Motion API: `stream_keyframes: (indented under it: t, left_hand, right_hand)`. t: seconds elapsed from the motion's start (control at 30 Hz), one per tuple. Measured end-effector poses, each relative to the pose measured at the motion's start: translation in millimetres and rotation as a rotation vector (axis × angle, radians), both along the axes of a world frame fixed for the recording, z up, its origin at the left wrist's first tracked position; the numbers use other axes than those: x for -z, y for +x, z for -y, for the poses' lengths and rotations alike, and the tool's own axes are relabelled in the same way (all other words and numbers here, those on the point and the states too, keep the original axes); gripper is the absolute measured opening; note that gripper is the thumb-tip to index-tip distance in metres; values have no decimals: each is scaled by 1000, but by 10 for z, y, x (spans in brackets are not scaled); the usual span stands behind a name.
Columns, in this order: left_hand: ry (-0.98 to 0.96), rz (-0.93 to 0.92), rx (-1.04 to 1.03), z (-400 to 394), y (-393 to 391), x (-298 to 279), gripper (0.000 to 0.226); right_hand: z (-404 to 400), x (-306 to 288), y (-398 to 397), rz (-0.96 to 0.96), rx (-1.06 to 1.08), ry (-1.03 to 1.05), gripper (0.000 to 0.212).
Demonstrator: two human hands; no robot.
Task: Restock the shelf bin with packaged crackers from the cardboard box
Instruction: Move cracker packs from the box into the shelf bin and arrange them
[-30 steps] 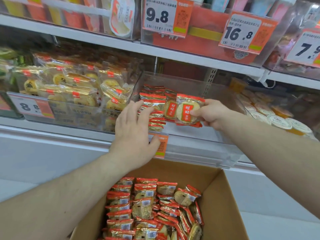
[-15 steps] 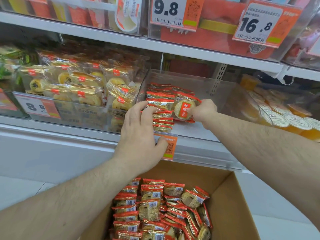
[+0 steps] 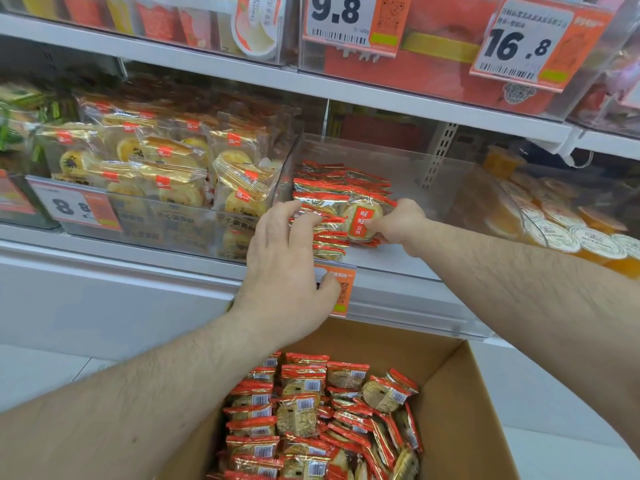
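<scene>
while right hand (image 3: 398, 225) pinches cracker pack (image 3: 362, 220) against stack (image 3: 323, 202) at front left corner of clear shelf bin (image 3: 433, 188), left hand (image 3: 287, 271) rests loose fingers on stack, thumb on price tag (image 3: 341, 289). more packs fill cardboard box (image 3: 460, 410) below shelf edge.

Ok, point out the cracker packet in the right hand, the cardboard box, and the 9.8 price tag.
cracker packet (image 3: 360, 218), head view, on its clear front over the round cracker.
cardboard box (image 3: 460, 403), head view, on the bare inner right wall.
9.8 price tag (image 3: 337, 12), head view, on the printed digits.
</scene>
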State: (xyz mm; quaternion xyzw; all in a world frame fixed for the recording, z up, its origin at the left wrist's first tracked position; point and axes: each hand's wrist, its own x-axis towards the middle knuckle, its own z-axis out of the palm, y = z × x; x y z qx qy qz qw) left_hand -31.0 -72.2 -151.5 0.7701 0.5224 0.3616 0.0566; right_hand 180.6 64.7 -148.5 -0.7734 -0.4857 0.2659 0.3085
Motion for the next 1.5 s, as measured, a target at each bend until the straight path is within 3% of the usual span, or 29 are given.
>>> stream_keyframes:
  t: [0.17, 0.37, 0.43, 0.53, 0.6, 0.67, 0.77, 0.93, 1.03, 1.13, 1.3, 1.43, 1.5]
  left_hand:
    - [8, -13, -14, -7, 35, -10, 67]
    - [195, 13, 37, 19, 36, -55, 56]
    - [235, 47, 130, 54, 19, -67, 50]
    - [55, 115, 325, 120, -34, -39, 35]
    - [-56, 46, 420, 166, -58, 15, 26]
    - [-180, -80, 475, 184, -65, 94, 21]
    - [-385, -295, 498, 154, -65, 242, 21]
    - [-678, -509, 435, 20, -127, 560, 27]
    - [-742, -552, 458, 11, -91, 712, 28]
    - [-843, -574, 493, 42, -45, 830, 28]
    - [-953, -560, 488, 46, -17, 909, 29]
    - [-1058, -512, 398, 5, -14, 979, 40]
    - [-1162, -396, 320, 9, -3, 994, 41]
  right_hand:
    - [82, -69, 31, -37, -1, -26, 35]
    - [335, -351, 22, 55, 32, -15, 30]
    - [563, -476, -59, 235, 65, 110, 21]
    - [1106, -528, -270, 484, 5, 526, 4]
    - [1482, -390, -413, 463, -137, 751, 11]
    - [1757, -108, -492, 403, -277, 828, 13]
    - [1927, 460, -455, 378, -412, 688, 15]
    - [1694, 1385, -89, 566, -400, -209, 13]
    - [1606, 1897, 151, 591, -295, -462, 35]
    - [1625, 2279, 268, 728, -305, -493, 42]
    - [1653, 2513, 364, 833, -317, -407, 36]
    - [1686, 2319, 251, 870, -381, -429, 34]
    - [1778, 2066, 107, 772, -351, -352, 24]
